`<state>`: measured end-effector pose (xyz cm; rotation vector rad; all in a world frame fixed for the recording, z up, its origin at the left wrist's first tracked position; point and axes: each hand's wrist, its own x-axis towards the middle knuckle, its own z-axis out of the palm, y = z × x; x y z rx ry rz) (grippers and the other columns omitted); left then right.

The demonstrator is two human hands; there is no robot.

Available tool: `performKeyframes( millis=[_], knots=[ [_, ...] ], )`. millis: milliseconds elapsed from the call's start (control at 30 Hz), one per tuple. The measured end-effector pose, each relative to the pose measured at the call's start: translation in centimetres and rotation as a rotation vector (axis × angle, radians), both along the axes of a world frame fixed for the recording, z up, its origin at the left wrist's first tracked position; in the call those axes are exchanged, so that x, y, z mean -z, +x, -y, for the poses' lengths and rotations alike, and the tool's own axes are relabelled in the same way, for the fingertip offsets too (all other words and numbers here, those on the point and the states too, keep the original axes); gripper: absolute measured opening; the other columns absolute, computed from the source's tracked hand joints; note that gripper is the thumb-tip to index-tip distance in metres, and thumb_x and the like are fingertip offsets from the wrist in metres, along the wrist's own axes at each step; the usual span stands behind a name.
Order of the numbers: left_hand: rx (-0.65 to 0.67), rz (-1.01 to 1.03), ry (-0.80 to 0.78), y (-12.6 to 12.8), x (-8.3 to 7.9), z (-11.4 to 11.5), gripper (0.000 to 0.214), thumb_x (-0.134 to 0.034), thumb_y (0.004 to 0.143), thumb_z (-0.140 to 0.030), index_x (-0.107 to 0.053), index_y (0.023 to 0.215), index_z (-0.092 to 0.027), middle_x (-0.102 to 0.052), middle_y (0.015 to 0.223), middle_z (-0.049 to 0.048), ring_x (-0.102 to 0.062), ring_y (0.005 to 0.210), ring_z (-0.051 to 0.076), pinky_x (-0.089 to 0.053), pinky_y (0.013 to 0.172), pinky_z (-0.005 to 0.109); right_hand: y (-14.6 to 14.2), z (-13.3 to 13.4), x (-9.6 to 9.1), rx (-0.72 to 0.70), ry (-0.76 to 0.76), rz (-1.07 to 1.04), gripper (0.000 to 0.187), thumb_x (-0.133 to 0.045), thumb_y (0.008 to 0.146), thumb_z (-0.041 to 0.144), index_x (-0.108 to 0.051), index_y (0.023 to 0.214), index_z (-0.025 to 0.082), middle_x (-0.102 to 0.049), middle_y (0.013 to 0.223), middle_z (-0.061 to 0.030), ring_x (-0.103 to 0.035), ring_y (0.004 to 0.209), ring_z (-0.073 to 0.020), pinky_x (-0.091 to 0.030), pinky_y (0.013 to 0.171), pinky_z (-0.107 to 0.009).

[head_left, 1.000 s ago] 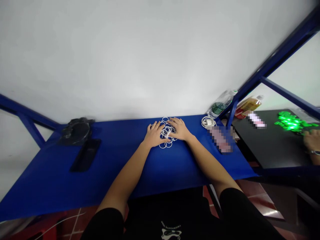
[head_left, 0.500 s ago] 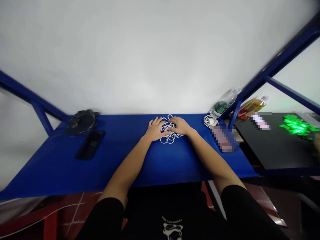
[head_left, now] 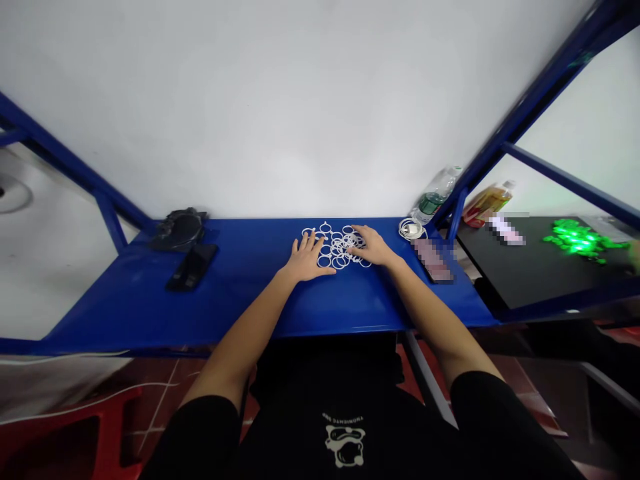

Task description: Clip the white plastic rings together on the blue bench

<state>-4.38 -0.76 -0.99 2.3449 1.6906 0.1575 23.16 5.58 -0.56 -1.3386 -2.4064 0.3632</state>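
A cluster of thin white rings (head_left: 339, 262) lies flat on the blue tabletop (head_left: 250, 293), many of them overlapping. My left hand (head_left: 303, 259) rests at the left side of the cluster with its fingers spread, covering a few rings. Over the right side is my right hand (head_left: 373, 248), fingers apart and bent down onto the rings. Some rings under both palms are hidden. Whether the rings are joined to one another I cannot tell.
To the left lie a black phone (head_left: 191, 267) and a dark round object (head_left: 181, 229) in black plastic. On the right are a coiled white cable (head_left: 412, 229), a blurred phone (head_left: 432, 260) and a water bottle (head_left: 434, 200). Green glowing pieces (head_left: 580, 240) lie on a black table.
My hands have moved apart, and the rings are spread wider, with more showing on the left and at the back. The head view has shifted slightly.
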Motion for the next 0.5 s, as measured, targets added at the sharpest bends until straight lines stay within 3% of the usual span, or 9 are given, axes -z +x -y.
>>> performKeyframes(
  millis=[100, 167, 300, 500],
  knots=[
    [-0.028, -0.017, 0.02, 0.4, 0.3, -0.3, 0.125, -0.05, 0.077, -0.094, -0.012, 0.17, -0.02, 0.0, 0.177, 0.0165, 0.005, 0.162, 0.045, -0.004, 0.127, 0.067, -0.4, 0.7, 0.7, 0.03, -0.034, 0.061, 0.101, -0.059, 0.088, 0.08, -0.032, 0.166, 0.022, -0.031, 0.171, -0.0155, -0.02, 0.159, -0.0446, -0.024, 0.125, -0.067],
    [-0.035, -0.029, 0.024, 0.7, 0.6, -0.9, 0.126, -0.048, 0.076, -0.095, -0.013, 0.17, -0.018, 0.0, 0.176, 0.0186, 0.004, 0.162, 0.045, -0.003, 0.127, 0.067, -1.2, 0.8, 1.1, 0.045, -0.058, 0.106, 0.097, -0.052, 0.091, 0.082, -0.031, 0.167, 0.025, -0.025, 0.173, -0.0145, -0.016, 0.16, -0.0453, -0.021, 0.124, -0.071],
    [-0.051, -0.027, 0.003, 1.3, 1.2, -2.3, 0.131, -0.05, 0.072, -0.097, -0.015, 0.17, -0.018, 0.0, 0.176, 0.0194, 0.001, 0.162, 0.046, -0.006, 0.127, 0.068, -3.3, 0.3, 1.5, 0.028, -0.048, 0.146, 0.087, -0.045, 0.096, 0.079, -0.037, 0.164, 0.026, -0.034, 0.17, -0.0141, -0.026, 0.158, -0.0428, -0.019, 0.124, -0.071],
    [-0.064, 0.01, 0.045, 1.3, 0.7, -2.8, 0.129, -0.056, 0.071, -0.095, -0.016, 0.169, -0.021, -0.007, 0.176, 0.0196, -0.006, 0.162, 0.045, -0.015, 0.126, 0.065, -4.7, -0.4, 0.4, -0.024, 0.014, 0.101, 0.085, -0.056, 0.09, 0.079, -0.048, 0.157, 0.028, -0.046, 0.163, -0.0127, -0.039, 0.152, -0.0399, -0.023, 0.123, -0.071]
  ],
)
